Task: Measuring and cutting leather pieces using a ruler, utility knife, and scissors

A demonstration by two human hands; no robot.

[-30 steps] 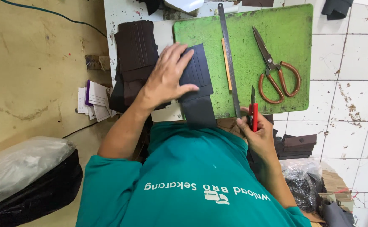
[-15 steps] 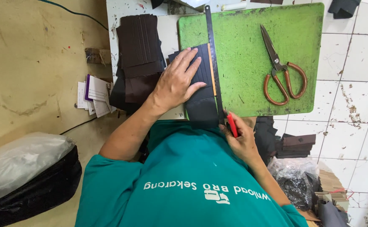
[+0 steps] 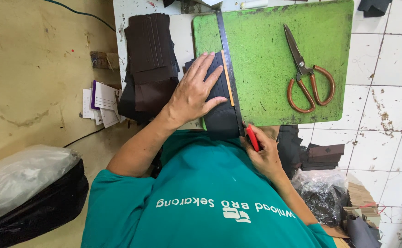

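Observation:
My left hand (image 3: pixel 196 92) lies flat with fingers spread on a dark leather piece (image 3: pixel 221 121) at the left edge of a green cutting mat (image 3: pixel 279 55). A long metal ruler (image 3: pixel 225 50) runs along the right side of that piece, with my fingertips beside it. My right hand (image 3: pixel 265 154) is shut on a red-handled knife (image 3: pixel 252 138), whose tip sits at the near end of the ruler by the mat's front edge. A thin tan strip (image 3: pixel 228 82) shows between the leather and the ruler.
Large scissors with copper-coloured handles (image 3: pixel 307 78) lie on the mat's right half. A stack of dark brown leather pieces (image 3: pixel 150 55) sits left of the mat. Paper cards (image 3: pixel 99 103) and a plastic-covered black bag (image 3: pixel 22 183) lie lower left; dark offcuts (image 3: pixel 322 154) lower right.
The ruler has gone from the middle of the mat to the right edge of the dark piece. My right hand has brought the knife to the ruler's near end. My left hand stays pressed down.

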